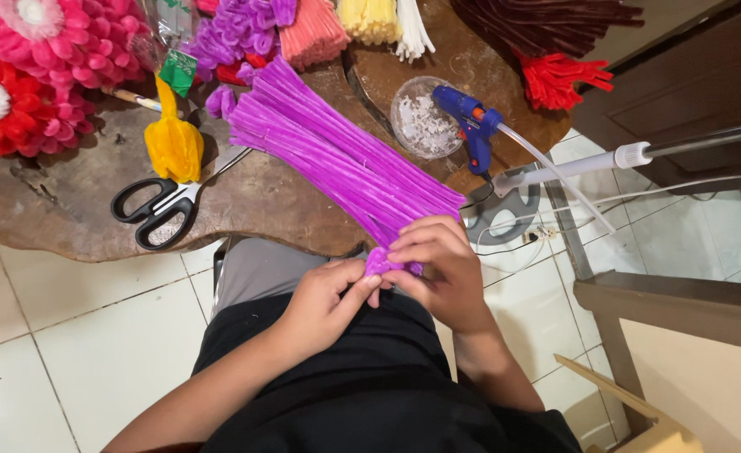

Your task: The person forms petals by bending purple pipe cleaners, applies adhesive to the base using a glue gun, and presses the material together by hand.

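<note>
Hands are working close together just past the near edge of the brown wooden surface [68, 210], over the person's lap. The left hand [324, 302] is pinching the near tip of a purple fuzzy stick [380, 262] between thumb and fingers, so its grip is narrow and closed on that tip. The right hand [437, 268] is curling over the same tip from the other side, fingers bent down on it, also holding it.

The stick seems to be part of the big bundle of purple sticks [337, 151]. The bundle is lying long across the surface, its long way running from the far middle down to the near edge, pointing at the hands.

It looks like the bending or twisting step at the stick's end. The next move is calling for small, careful finger turns, with both hands keeping a tight hold.

Black scissors [156, 210] are lying toward the left near edge. A blue glue gun [471, 122] is resting toward the right edge.
</note>
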